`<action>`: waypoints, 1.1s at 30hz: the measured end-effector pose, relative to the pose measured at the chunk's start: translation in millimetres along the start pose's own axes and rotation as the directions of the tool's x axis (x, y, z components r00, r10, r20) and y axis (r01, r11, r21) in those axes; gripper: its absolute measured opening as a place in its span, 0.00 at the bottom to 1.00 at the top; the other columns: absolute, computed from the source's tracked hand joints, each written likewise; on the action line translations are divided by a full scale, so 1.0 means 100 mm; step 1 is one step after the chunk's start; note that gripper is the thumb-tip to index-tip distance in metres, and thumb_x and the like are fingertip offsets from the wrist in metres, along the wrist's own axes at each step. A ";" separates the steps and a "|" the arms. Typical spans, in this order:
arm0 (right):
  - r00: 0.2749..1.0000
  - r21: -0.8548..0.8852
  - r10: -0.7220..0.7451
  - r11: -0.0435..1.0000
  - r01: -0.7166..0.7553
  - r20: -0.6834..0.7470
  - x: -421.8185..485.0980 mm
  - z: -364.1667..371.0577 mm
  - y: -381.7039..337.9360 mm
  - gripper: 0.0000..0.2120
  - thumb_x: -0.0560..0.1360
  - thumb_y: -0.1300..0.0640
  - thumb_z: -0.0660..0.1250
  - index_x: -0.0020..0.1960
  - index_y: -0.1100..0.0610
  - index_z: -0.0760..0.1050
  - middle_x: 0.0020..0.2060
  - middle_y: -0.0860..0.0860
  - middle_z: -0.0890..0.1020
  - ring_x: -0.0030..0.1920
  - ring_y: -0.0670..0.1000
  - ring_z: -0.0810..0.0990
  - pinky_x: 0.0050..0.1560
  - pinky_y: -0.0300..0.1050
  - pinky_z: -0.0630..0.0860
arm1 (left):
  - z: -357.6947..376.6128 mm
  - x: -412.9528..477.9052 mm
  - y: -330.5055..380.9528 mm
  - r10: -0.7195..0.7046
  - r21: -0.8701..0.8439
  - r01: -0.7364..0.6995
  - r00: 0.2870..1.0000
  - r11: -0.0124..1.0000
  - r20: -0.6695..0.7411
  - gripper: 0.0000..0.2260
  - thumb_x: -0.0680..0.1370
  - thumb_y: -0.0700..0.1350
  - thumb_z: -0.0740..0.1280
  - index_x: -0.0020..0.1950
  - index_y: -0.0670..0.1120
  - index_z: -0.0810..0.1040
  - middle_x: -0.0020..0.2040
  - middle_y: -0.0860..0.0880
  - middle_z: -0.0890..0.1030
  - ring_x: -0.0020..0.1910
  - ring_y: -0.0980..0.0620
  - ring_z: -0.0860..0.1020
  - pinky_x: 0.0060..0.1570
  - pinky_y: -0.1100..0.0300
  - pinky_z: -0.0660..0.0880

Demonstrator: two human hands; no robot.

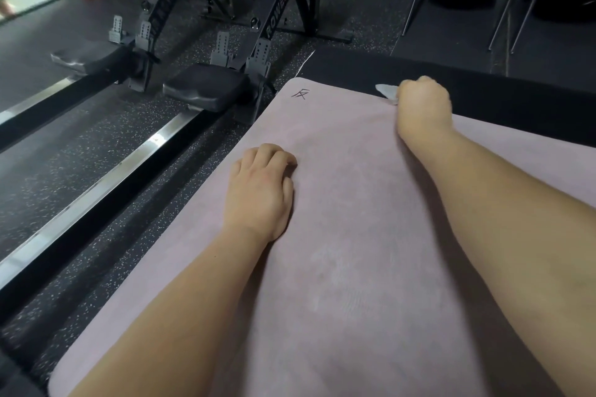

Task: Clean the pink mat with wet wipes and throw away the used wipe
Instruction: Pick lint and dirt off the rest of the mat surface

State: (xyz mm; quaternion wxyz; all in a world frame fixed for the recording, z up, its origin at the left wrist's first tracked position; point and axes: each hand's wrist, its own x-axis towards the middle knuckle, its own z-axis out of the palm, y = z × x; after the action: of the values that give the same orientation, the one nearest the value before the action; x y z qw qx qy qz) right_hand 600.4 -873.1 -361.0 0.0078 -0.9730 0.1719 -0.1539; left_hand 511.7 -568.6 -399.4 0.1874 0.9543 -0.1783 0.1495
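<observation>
Two rowing machines (206, 90) sit off to the left on the speckled floor (80, 155). The left grip (261, 193) rests on the pink mat (348, 235) near its left edge, fingers loosely bent, holding nothing. The mat runs up the middle, with a small logo (298, 97) at the far corner. The right grip (422, 103) is balled around a white wet wipe (386, 91), pressing it on the mat's far edge, right where a black mat (500, 97) starts.
</observation>
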 end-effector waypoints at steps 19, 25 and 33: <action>1.000 -0.057 -0.020 0.998 0.020 0.003 -0.20 -0.11 0.22 0.11 0.72 0.74 0.64 0.53 0.69 0.78 0.50 0.64 0.76 0.50 0.67 0.79 0.42 0.54 0.70 | -0.01 -0.01 0.00 0.004 -0.037 -0.004 1.000 0.999 -0.012 0.13 0.78 0.45 0.59 0.58 0.53 0.78 0.60 0.55 0.76 0.58 0.48 0.71 0.59 0.51 0.68; 0.995 0.060 0.071 0.995 -0.076 0.073 -0.27 -0.18 0.03 0.12 0.72 0.72 0.64 0.50 0.62 0.80 0.48 0.61 0.82 0.50 0.63 0.81 0.45 0.50 0.74 | -0.01 0.00 0.00 0.002 -0.035 -0.002 1.000 0.999 -0.003 0.13 0.77 0.47 0.57 0.58 0.53 0.78 0.60 0.55 0.76 0.58 0.47 0.72 0.60 0.49 0.69; 0.907 0.245 -0.414 0.890 0.386 0.073 -0.91 -0.22 -0.86 0.10 0.78 0.62 0.62 0.56 0.59 0.80 0.52 0.58 0.78 0.50 0.61 0.79 0.45 0.48 0.72 | 0.00 -0.01 -0.01 0.005 -0.033 -0.005 1.000 0.999 -0.007 0.12 0.78 0.46 0.59 0.58 0.53 0.78 0.60 0.54 0.76 0.58 0.46 0.72 0.59 0.49 0.69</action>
State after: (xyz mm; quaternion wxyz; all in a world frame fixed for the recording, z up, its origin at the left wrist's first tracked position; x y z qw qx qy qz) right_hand 540.9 -760.9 -360.9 0.0964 -0.9879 -0.0516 -0.1102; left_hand 511.4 -566.9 -399.8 0.2036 0.9501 -0.1824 0.1500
